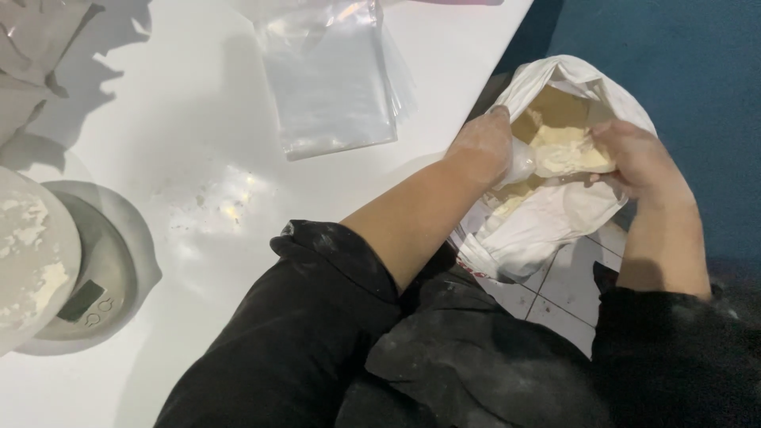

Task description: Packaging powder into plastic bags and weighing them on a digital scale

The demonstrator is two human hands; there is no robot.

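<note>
The sack is the biggest thing in hand: a white, soft-walled bag standing off the edge of the tabletop, between it and the blue wall, over a tiled floor and close against the person's dark, dusted clothes. Its mouth is rolled down and open, showing a tan inner lining and a heap of pale cream powder. It looks heavy when this full and quite limp, so the walls would sag and fold if lifted by one side; the rolled rim, gripped on both sides, is the likely best hold, and it should stay upright, since the loose powder would spill and dust easily.

The right hand grips the sack's near rim, fingers curled over the edge and closed on the fabric. The left hand, floured white, reaches into the mouth and seems to hold a small clear bag down at the powder; its fingers are mostly hidden, so I cannot tell just how they close. That thin film would be light, slippery and easily crumpled, best pinched at its open edge.

On the tabletop lies a stack of clear plastic bags, flat and glossy, well apart from the sack. At the left edge sits a round grey scale with a small display, partly covered by a pale, powder-smeared bowl. Specks of powder dot the white surface between them.
</note>
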